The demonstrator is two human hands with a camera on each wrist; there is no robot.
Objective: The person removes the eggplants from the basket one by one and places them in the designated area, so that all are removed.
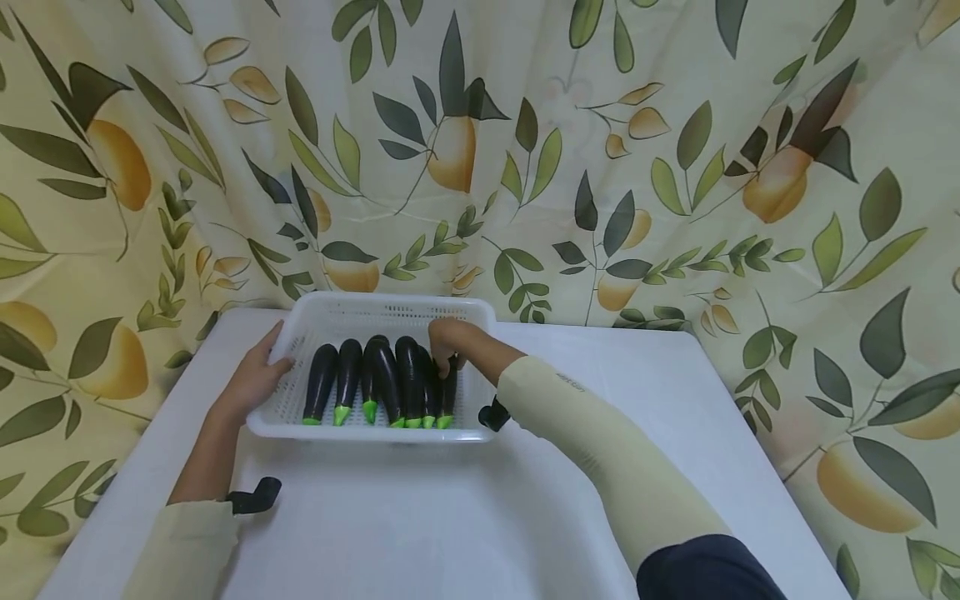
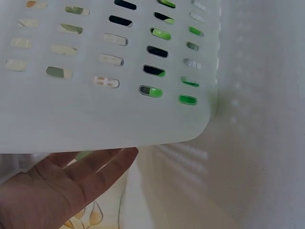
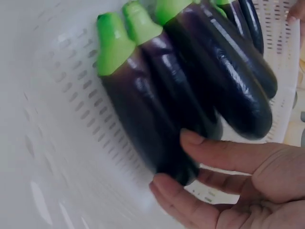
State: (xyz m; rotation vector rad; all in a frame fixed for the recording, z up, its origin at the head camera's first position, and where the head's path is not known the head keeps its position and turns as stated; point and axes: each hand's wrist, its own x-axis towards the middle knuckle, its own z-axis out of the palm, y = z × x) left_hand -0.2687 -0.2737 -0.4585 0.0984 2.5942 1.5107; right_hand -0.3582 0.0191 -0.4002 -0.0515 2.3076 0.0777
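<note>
patterned cloth (image 1: 540, 275) with leaves and fruit hangs behind your white surface (image 1: 390, 517) and down both its sides. your slotted white basket (image 1: 367, 436) sits at the far edge, left of the middle, its back rim overlapping that edge as your head view sees it. white top stretches from the basket toward you, and rightward to the slanting side edge; on the left, that side's edge runs near your forearm. your left hand (image 1: 251, 375) holds the basket's left rim, fingers along the outside. dark eggplants (image 1: 386, 383) lie side by side within, green caps toward you. your right hand (image 1: 452, 343), reaching in from the right, pinches the rightmost eggplant (image 1: 446, 402) near its capless end.
</note>
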